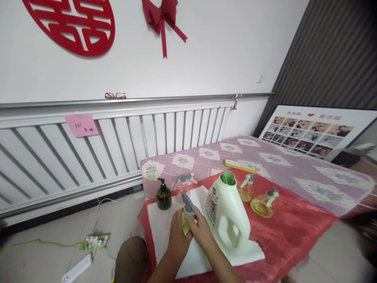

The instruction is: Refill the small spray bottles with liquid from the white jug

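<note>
Both my hands wrap around a small spray bottle (185, 220) of yellow-green liquid with a grey trigger head, held over a white cloth (165, 232). My left hand (177, 236) grips its body from the left. My right hand (202, 232) closes on it from the right, near the neck. A large pale green detergent jug (228, 220) with an open green spout stands right beside my right hand. A dark pump bottle (163, 194) stands behind my left hand.
Two round spray bottles of yellow liquid (263, 204) (246, 188) and another sprayer (185, 181) stand on the red cloth (294, 232). A yellow flat case (240, 165) lies farther back. A radiator wall is behind, a photo board (312, 131) to the right, cables and a power strip (77, 268) on the floor.
</note>
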A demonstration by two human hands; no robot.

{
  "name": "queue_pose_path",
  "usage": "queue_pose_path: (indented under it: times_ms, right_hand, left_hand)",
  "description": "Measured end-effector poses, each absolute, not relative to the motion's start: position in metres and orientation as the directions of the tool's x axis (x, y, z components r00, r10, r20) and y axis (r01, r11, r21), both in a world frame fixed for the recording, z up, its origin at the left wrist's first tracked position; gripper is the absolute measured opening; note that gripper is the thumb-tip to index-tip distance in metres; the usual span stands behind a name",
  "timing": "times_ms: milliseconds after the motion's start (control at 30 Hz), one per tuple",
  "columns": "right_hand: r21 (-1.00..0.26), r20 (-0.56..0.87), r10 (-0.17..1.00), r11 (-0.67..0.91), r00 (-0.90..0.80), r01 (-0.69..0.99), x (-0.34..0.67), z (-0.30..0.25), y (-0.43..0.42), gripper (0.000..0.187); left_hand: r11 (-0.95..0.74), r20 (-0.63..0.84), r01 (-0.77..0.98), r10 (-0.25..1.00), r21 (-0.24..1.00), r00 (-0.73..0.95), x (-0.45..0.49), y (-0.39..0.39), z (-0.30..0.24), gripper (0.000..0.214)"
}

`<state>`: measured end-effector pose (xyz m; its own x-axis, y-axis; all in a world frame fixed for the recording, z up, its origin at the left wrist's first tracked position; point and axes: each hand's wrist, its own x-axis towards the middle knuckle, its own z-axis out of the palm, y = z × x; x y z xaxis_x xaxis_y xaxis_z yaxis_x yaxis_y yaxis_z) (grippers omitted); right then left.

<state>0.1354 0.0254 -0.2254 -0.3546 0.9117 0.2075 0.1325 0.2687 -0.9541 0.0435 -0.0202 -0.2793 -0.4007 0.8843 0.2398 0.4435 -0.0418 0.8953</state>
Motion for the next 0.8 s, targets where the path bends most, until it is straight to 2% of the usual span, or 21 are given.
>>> queue_pose_path:
  times_ms: [100,300,400,667,800]
  right_hand:
    - [-0.952,0.209,0.915,0.271,-0.345,0.143,0.134,-0.225,0.024,0.031]
    - [-0.942,0.216,0.924,0.282,-0.316,0.180,0.128,-0.228,0.022,0.023]
    - [-0.937,0.216,0.928,0.285,-0.304,0.204,0.126,-0.229,0.022,0.021]
    - [-0.916,0.268,0.915,0.339,-0.302,0.216,0.102,-0.223,0.040,0.039]
    - [-0.899,0.307,0.911,0.372,-0.275,0.232,0.091,-0.230,0.047,0.041]
  left_hand:
    - [-0.061,0.270,0.459,0.874,0.886,-0.404,0.045,-0.020,-0.284,0.062]
    - [0.024,0.187,0.418,0.871,0.908,-0.455,0.046,-0.027,-0.307,0.077]
    - [0.037,0.164,0.398,0.872,0.917,-0.460,0.041,-0.028,-0.313,0.075]
    - [-0.010,0.248,0.426,0.826,0.904,-0.507,0.014,-0.004,-0.295,0.070]
    - [-0.008,0.231,0.410,0.836,0.912,-0.498,0.007,0.006,-0.299,0.062]
